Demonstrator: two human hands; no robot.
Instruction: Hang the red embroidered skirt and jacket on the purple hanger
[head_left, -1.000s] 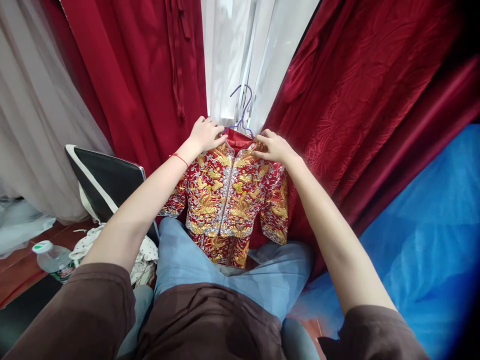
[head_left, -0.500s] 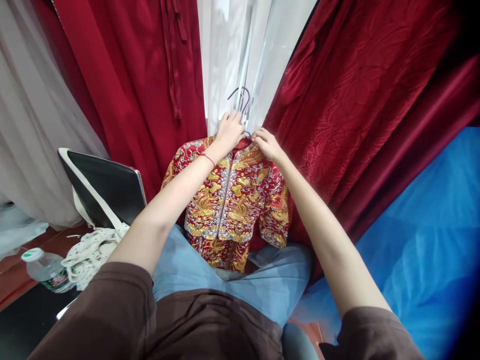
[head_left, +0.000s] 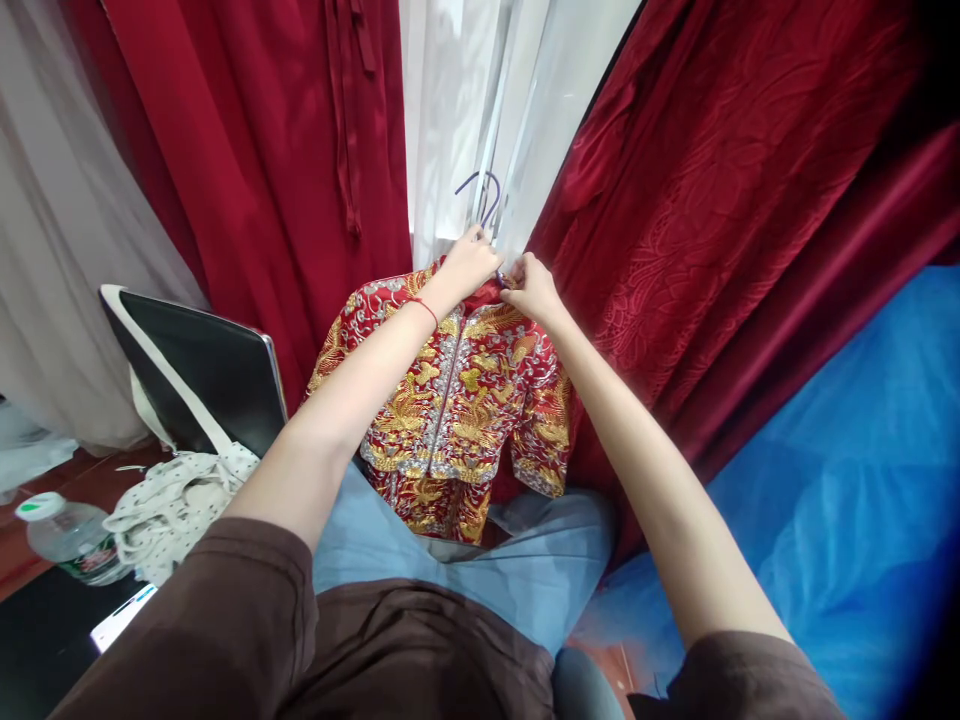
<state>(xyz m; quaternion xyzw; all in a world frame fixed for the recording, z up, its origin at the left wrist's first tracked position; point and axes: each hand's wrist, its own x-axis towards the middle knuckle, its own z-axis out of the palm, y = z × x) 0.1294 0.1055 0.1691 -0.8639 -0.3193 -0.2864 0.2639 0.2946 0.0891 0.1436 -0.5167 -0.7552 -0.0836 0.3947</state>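
A red jacket (head_left: 480, 400) thick with gold and silver embroidery hangs upright in front of my lap. Below its hem shows a matching embroidered garment (head_left: 427, 505). The dark purple hook of a clothes hanger (head_left: 496, 190) rises above the collar. My left hand (head_left: 472, 262) is closed around the hanger just under the hook. At the right side of the collar, my right hand (head_left: 534, 288) pinches the jacket's neckline, close to the hanger's shoulder. Most of the hanger is hidden inside the jacket.
Red curtains (head_left: 247, 130) and a white sheer curtain (head_left: 442, 110) hang ahead. To the left are a black panel with a white strap (head_left: 199, 350), a dotted white cloth (head_left: 172, 510), a plastic bottle (head_left: 79, 540) and a phone (head_left: 124, 615). Blue fabric (head_left: 847, 470) spreads at right.
My right hand's fingers have curled in at the collar, and its thumb now sits at the neckline. My left hand has shifted slightly right and down. The jacket has moved slightly left.
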